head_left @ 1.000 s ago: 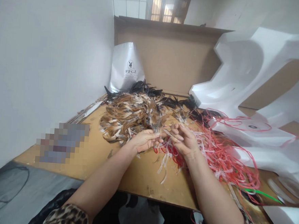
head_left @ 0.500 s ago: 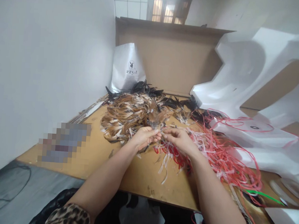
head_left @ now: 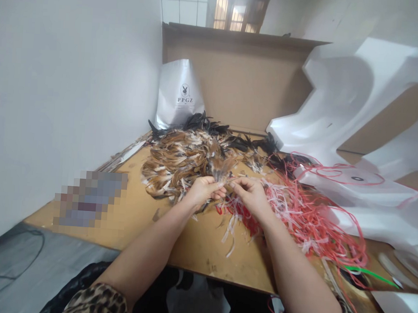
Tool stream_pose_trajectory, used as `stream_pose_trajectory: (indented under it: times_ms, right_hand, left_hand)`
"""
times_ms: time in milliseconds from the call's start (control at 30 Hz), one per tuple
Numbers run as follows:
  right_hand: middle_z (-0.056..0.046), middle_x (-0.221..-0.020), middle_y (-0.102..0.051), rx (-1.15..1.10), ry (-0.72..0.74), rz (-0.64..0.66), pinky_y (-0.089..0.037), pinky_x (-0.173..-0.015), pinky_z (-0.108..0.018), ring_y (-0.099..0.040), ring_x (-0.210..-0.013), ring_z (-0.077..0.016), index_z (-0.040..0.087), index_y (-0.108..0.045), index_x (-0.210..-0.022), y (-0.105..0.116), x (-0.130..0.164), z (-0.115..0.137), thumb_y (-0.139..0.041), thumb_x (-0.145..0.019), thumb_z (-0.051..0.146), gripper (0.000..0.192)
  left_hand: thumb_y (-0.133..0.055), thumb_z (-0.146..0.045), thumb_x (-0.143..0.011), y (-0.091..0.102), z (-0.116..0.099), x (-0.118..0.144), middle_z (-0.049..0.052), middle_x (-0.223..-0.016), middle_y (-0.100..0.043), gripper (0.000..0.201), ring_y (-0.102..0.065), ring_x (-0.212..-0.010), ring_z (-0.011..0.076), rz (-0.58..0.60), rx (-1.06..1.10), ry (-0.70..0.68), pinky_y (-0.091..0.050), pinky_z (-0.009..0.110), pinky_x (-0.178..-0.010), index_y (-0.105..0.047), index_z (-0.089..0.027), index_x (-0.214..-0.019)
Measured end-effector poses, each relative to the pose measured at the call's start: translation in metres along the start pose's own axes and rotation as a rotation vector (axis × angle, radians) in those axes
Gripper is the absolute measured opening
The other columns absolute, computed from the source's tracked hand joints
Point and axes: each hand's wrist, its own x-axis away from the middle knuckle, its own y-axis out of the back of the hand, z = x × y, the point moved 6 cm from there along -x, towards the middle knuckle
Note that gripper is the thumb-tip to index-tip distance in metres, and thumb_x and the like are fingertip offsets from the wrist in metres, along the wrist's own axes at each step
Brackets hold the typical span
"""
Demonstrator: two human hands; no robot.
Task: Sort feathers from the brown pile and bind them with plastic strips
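Observation:
A small bunch of brown feathers (head_left: 221, 168) stands up from my left hand (head_left: 206, 192), which is closed round its quill ends. Close beside it on the right, my right hand (head_left: 248, 193) is pinched at the base of the bunch; what lies between those fingertips is too small to make out. A large heap of brown and white feathers (head_left: 175, 161) lies on the table behind and left of my hands. Under and right of my right hand spreads a tangle of red and pale pink ribbon strips (head_left: 298, 215).
Black feathers (head_left: 204, 123) lie at the back by a silver bag (head_left: 179, 90). A cardboard panel (head_left: 243, 78) walls off the far side. White moulded foam pieces (head_left: 342, 99) crowd the right. A blurred-out patch (head_left: 89, 200) covers something on the left of the table (head_left: 188, 245).
My right hand has shifted slightly, its fingertips drawing a little away from my left hand. The left hand keeps hold of the feathers at nearly the same spot.

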Motion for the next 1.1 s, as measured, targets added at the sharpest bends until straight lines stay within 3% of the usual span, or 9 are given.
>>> stream_pose_trajectory:
  times_ms: [400,567,733,900,967,1100]
  right_hand:
    - [-0.003,-0.064,-0.056,0.305,0.218,-0.033,-0.037,-0.061,-0.024,-0.049,-0.062,-0.0127,0.016,-0.059,-0.069,-0.007,0.006,0.025,-0.044,-0.079,0.026,0.02]
    - [-0.004,-0.07,-0.054,0.56,0.362,0.122,-0.033,-0.06,-0.023,-0.048,-0.066,-0.0121,0.017,-0.058,-0.071,-0.019,0.014,0.039,-0.042,-0.081,0.024,0.02]
    - [-0.004,-0.07,-0.052,0.772,0.466,0.264,-0.03,-0.058,-0.023,-0.046,-0.068,-0.0128,0.017,-0.059,-0.069,-0.026,0.019,0.043,-0.042,-0.081,0.026,0.023]
    - [-0.004,-0.07,-0.053,0.523,0.377,0.317,-0.034,-0.063,-0.024,-0.048,-0.071,-0.0128,0.016,-0.06,-0.069,-0.014,0.015,0.038,-0.046,-0.079,0.023,0.019]
    - [-0.003,-0.068,-0.054,0.334,0.269,0.363,-0.036,-0.063,-0.024,-0.049,-0.068,-0.0122,0.015,-0.06,-0.069,-0.008,0.011,0.029,-0.049,-0.077,0.024,0.016]
    - [-0.001,-0.066,-0.057,-0.08,-0.045,0.587,-0.04,-0.061,-0.024,-0.051,-0.061,-0.011,0.013,-0.059,-0.071,-0.008,0.011,0.003,-0.059,-0.068,0.03,0.017]
  left_hand:
    - [-0.059,-0.023,-0.066,-0.003,-0.003,0.0,0.003,-0.058,-0.059,0.019,-0.056,-0.048,0.0084,-0.016,-0.182,-0.1,-0.045,0.019,-0.048,-0.046,-0.011,-0.061]
    - [-0.051,-0.013,-0.069,-0.004,0.004,-0.001,-0.002,-0.047,-0.053,0.007,-0.053,-0.043,0.007,0.02,-0.339,-0.074,-0.044,0.017,-0.044,-0.05,-0.011,-0.062]
    - [-0.043,-0.007,-0.068,-0.009,0.016,0.003,-0.001,-0.046,-0.053,0.014,-0.052,-0.041,0.0066,0.139,-0.55,0.028,-0.041,0.015,-0.039,-0.055,-0.01,-0.061]
    - [-0.051,-0.019,-0.069,-0.017,0.015,0.011,0.002,-0.051,-0.056,0.015,-0.052,-0.043,0.0063,0.295,-0.643,0.013,-0.043,0.017,-0.043,-0.058,-0.009,-0.059]
    - [-0.054,-0.024,-0.068,-0.02,0.015,0.014,0.002,-0.052,-0.057,0.016,-0.053,-0.045,0.0068,0.339,-0.634,0.012,-0.043,0.017,-0.045,-0.059,-0.009,-0.062]
    - [-0.06,-0.03,-0.065,-0.03,0.016,0.02,0.003,-0.054,-0.058,0.021,-0.055,-0.047,0.0083,0.449,-0.568,0.022,-0.044,0.019,-0.048,-0.06,-0.009,-0.065]
